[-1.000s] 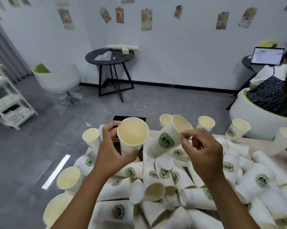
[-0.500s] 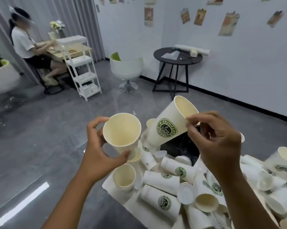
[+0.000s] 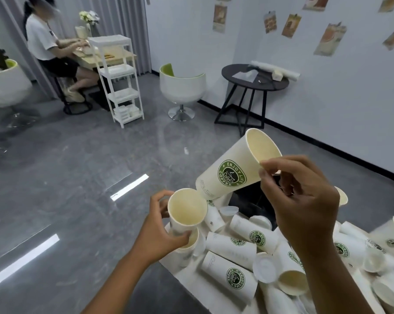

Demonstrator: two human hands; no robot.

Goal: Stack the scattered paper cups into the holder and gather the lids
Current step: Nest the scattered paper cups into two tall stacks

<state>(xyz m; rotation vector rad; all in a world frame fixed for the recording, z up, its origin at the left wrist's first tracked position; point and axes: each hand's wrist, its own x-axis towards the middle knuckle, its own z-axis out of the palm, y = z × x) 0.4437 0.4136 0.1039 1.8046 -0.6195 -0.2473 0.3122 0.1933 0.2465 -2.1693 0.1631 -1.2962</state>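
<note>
both bare forearms reach in from the near edge, the left one slanting up from the lower middle, the right one rising steeply on the right side. the left hand (image 3: pixel 160 232) sits lower and nearer, fingers curled round a cup with the thumb pressed across its front. the right hand (image 3: pixel 302 200) is raised higher and further right, wrist bent, thumb and forefinger pinching a tilted cup's rim.

White paper cups (image 3: pixel 231 175) bear green round logos.
</note>
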